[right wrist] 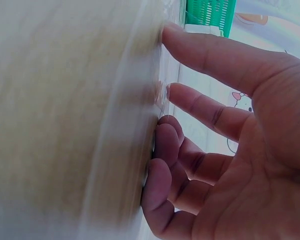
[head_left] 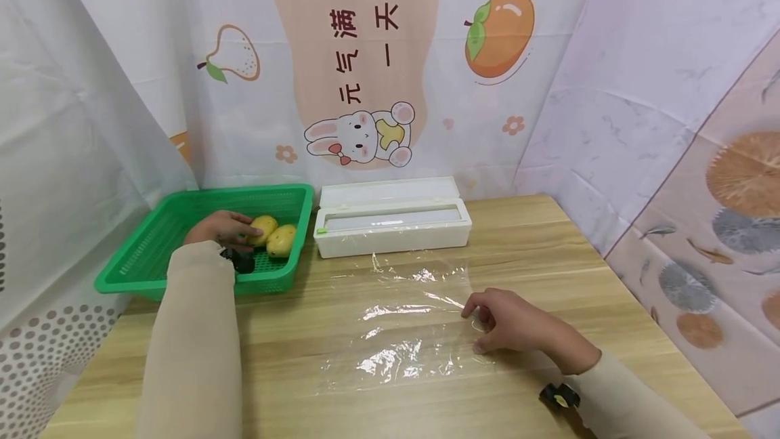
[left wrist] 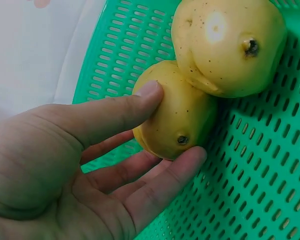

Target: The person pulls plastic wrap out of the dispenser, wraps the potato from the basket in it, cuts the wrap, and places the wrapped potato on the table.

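Observation:
Inside the green basket (head_left: 131,286) at the left, my left hand (head_left: 224,227) grips a yellow mango (head_left: 264,230). In the left wrist view the thumb lies on top of this mango (left wrist: 182,112) and the fingers curl beneath it. A second mango (head_left: 282,241) touches it. A sheet of clear cling film (head_left: 396,310), wrinkled and shiny, lies flat on the table in front of the white dispenser box (head_left: 393,241). My right hand (head_left: 512,322) rests at the film's right edge, fingertips on it and fingers loosely bent. In the right wrist view, nothing is visibly pinched.
The dispenser's lid (head_left: 390,192) stands raised at the back, with a pale roll (head_left: 396,219) inside. Wooden tabletop (head_left: 274,385) shows around the film. A printed curtain (head_left: 536,107) hangs behind and along the sides.

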A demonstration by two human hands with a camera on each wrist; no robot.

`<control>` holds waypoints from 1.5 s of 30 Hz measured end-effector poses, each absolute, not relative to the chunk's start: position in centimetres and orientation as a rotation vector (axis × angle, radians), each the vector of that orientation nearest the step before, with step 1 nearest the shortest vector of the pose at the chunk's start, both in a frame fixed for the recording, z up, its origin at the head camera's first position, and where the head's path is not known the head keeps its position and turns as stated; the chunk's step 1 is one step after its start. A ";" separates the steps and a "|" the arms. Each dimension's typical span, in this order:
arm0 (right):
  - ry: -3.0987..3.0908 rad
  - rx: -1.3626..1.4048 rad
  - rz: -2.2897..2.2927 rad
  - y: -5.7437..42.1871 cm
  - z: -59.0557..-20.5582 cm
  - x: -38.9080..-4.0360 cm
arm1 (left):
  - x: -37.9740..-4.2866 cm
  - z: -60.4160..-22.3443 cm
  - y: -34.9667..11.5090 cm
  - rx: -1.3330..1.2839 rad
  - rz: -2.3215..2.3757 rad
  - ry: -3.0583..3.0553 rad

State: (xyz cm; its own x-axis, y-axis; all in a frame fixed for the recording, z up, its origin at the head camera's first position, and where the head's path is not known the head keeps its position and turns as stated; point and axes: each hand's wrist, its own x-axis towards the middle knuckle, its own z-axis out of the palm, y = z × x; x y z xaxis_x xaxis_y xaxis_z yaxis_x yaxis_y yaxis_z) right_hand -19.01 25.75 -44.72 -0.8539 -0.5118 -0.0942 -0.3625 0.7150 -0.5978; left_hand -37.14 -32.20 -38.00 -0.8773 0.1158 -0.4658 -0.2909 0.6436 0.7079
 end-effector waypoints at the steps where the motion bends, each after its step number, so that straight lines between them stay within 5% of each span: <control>1: 2.665 -0.691 -0.855 25.7 -44.7 -19.0 | -37.1 -38.0 -32.3 -0.142 1.144 2.388; 22: 2.661 -0.695 -0.860 25.4 -44.7 -19.1 | -36.5 -34.9 -31.9 -0.247 1.381 2.372; 45: 2.666 -0.670 -0.860 25.5 -44.5 -18.6 | -34.6 -28.6 -27.8 -0.050 1.766 2.330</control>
State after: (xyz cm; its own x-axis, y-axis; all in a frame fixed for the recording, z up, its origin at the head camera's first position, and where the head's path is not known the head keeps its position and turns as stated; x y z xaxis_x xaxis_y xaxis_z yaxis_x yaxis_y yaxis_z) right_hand -18.65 25.51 -44.47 -0.8598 -0.5003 -0.1022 -0.3462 0.7184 -0.6034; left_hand -34.62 -27.76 -28.58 -0.9758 0.1038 -0.1926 -0.1574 0.2786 0.9474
